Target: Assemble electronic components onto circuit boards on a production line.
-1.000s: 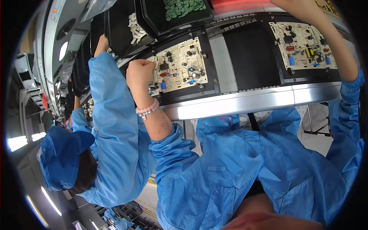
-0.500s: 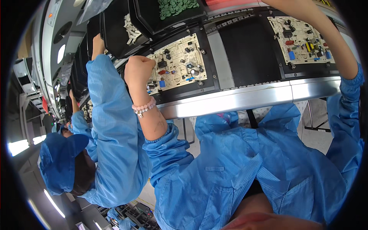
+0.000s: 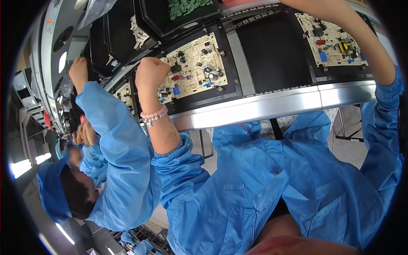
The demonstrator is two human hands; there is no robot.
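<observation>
My left hand [image 3: 151, 76] is closed, with its fingers curled in above the left edge of a cream circuit board [image 3: 193, 80]. Whatever it may hold is hidden by the fingers. Black capacitors, a red part and blue parts stand on that board, which sits in a black carrier [image 3: 231, 80]. At the top edge, my right hand [image 3: 312, 9] reaches past a second circuit board [image 3: 333, 57] bearing a yellow-wrapped transformer. Its fingers lie outside the picture, and the forearm passes over that board's right side.
Beyond the left board are black bins, one with green discs [image 3: 187, 7], another with pale strips [image 3: 139, 35]. A metal rail [image 3: 255, 104] runs along the conveyor's near edge. A co-worker in blue reaches in at left, a bare hand [image 3: 78, 72] near the bins.
The co-worker's hand has moved left, away from the bin of pale strips. My left hand stays closed by the board, shifted slightly left. The whole view has shifted a little.
</observation>
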